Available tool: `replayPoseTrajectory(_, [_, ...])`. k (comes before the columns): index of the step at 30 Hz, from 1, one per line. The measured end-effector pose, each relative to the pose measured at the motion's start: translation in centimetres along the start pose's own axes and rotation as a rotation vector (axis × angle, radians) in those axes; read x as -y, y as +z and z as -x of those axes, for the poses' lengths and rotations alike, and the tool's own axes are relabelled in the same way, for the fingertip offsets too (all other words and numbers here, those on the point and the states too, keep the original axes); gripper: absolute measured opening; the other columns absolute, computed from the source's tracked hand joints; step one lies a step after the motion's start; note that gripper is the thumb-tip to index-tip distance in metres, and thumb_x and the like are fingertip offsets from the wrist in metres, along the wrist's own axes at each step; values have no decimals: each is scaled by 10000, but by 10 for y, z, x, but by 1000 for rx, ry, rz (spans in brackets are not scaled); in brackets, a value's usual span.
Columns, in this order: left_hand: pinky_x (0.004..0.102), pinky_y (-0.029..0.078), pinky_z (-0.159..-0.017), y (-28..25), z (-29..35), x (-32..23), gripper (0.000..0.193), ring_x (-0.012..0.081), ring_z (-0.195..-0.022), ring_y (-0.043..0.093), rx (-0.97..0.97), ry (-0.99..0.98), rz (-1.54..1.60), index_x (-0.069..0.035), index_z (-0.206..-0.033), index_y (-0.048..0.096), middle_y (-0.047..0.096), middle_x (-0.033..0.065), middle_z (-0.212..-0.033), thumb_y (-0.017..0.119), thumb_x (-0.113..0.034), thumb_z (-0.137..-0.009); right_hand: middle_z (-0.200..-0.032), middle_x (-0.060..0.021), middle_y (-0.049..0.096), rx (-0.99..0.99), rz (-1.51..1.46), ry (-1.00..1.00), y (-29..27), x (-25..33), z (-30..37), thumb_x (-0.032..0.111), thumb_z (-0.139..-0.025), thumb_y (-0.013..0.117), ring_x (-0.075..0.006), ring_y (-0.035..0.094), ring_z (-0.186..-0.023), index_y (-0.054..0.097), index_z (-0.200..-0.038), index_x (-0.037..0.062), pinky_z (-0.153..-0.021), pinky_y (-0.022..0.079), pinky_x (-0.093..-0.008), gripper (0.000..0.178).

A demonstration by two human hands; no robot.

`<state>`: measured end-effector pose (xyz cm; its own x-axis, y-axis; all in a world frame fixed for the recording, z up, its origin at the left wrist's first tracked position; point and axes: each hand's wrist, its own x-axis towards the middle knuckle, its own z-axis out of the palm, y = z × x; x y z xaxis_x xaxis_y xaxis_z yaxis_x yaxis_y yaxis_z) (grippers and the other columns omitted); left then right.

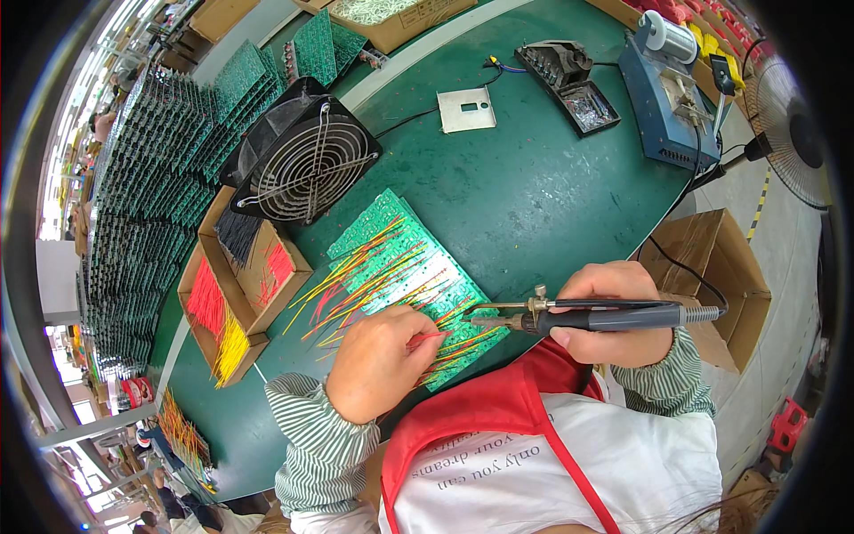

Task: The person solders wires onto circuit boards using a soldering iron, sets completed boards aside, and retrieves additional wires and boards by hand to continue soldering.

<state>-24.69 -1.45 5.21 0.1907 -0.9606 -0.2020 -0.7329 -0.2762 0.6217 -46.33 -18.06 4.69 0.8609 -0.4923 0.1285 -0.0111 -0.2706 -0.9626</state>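
A green circuit board panel (384, 221) lies at a slant on the table in front of me, with rows of red and yellow wires (360, 267) sticking out toward the left. My left hand (374, 360) is closed over its near part, pinching a red wire (425, 338) between thumb and forefinger. From the right, my right hand (614, 283) grips a grey soldering iron (614, 319) with a thin metal solder-feed tube (498, 305) along its top. The iron's tip is down by the board near the left fingers; whether it touches a joint cannot be made out.
Left of the board, a divided cardboard tray (258, 322) holds red, yellow and black wires. Behind it stand a black fan (311, 165) and stacked circuit boards (142, 178). Farther back are a metal plate (451, 117), an iron stand (556, 67) and a blue solder feeder (654, 111).
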Motion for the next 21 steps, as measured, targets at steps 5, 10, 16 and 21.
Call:
replayPoseTrajectory(5, [329,455,-546,0,1,-1,115,238,-590,574,-12,-2,12,-5,-783,650,589,108,-690,692,-111,-778,-617,-36,609,2,1,5,-2,1,1,82,-695,729,-108,575,-522,613,-770,19,-487,442,-249,152])
replayPoseTrajectory(10, [316,450,-544,-9,10,-2,94,223,-587,572,-25,-4,-7,-3,-779,652,588,102,-687,695,-86,-770,-623,-36,611,-7,13,-15,-5,1,1,82,-695,730,-109,578,-527,613,-771,20,-490,446,-249,152])
replayPoseTrajectory(16, [268,455,-541,-39,26,-19,72,158,-603,580,-290,-123,-62,9,-804,650,592,81,-694,703,-14,-760,-623,-35,613,-52,19,-12,-9,0,7,90,-695,735,-101,577,-529,617,-773,18,-492,445,-240,159])
replayPoseTrajectory(21, [288,438,-539,-1,1,-24,70,189,-591,568,-212,106,-80,-6,-816,655,584,87,-709,691,-58,-786,-634,-35,620,-50,55,-16,-13,3,7,91,-694,737,-93,576,-534,617,-772,8,-493,442,-232,165])
